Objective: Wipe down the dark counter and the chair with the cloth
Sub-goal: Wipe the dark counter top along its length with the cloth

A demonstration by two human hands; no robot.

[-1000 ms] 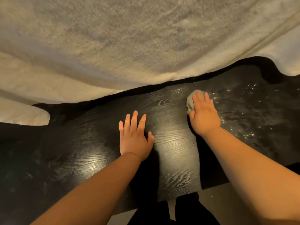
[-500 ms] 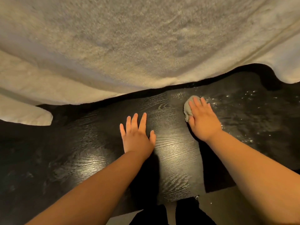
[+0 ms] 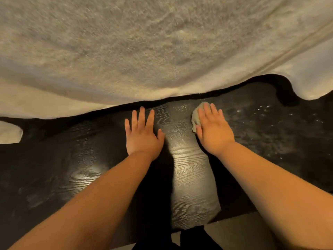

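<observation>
Head view, right hand [image 3: 214,131]: fingers straight, pressing cloth [image 3: 196,117]
cloth: wad lying lengthwise along index finger, thumb-side
left hand [image 3: 143,136]: flat on counter [image 3: 189,168]

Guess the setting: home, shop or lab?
Probably a home or similar indoor room, though little shows. A dark wood-grain counter with warm light glare, a pale fleecy covering filling the view beyond it, and a small cloth pressed under the right hand point to household cleaning.
</observation>
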